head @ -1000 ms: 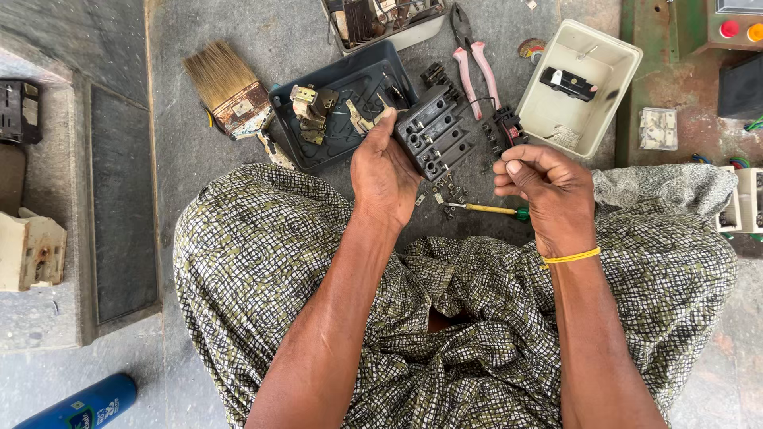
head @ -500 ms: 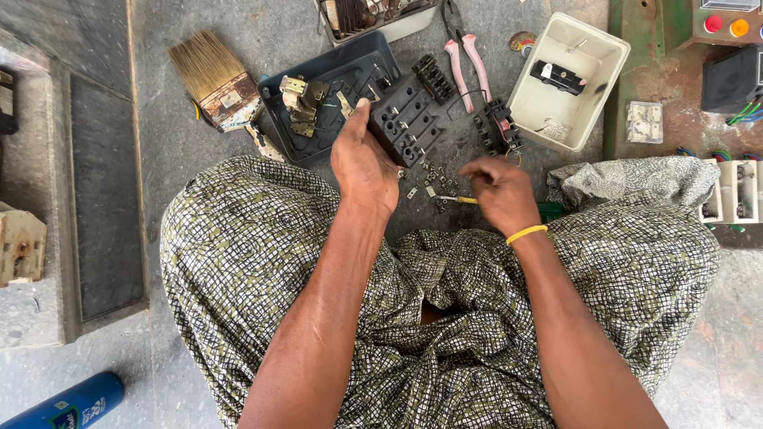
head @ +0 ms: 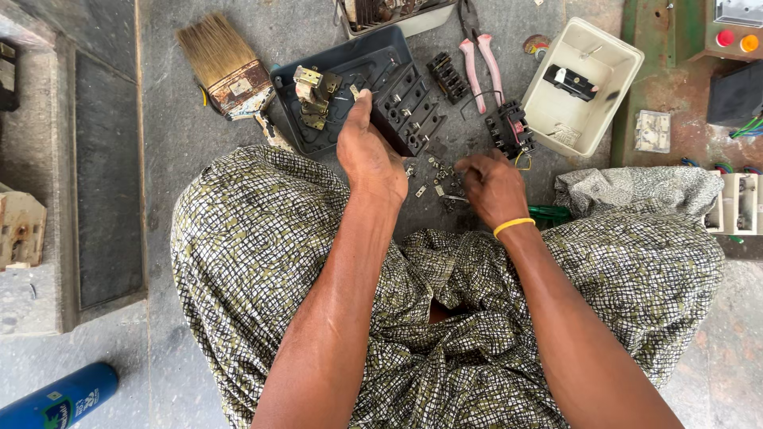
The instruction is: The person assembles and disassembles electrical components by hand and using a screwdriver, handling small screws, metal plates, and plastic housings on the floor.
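Black terminal block (left hand gripping) beside pink pliers.

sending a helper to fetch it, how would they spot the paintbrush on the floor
Start at the dark plastic tray of brass parts, beyond the person's left hand. The paintbrush lies on the concrete just left of it. Its wide fan of pale bristles and worn metal band set it apart from the black switch parts nearby.

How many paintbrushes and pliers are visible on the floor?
2: one paintbrush lying left of the dark tray, and one pink-handled pliers between the tray and the cream box. Others may be hidden.
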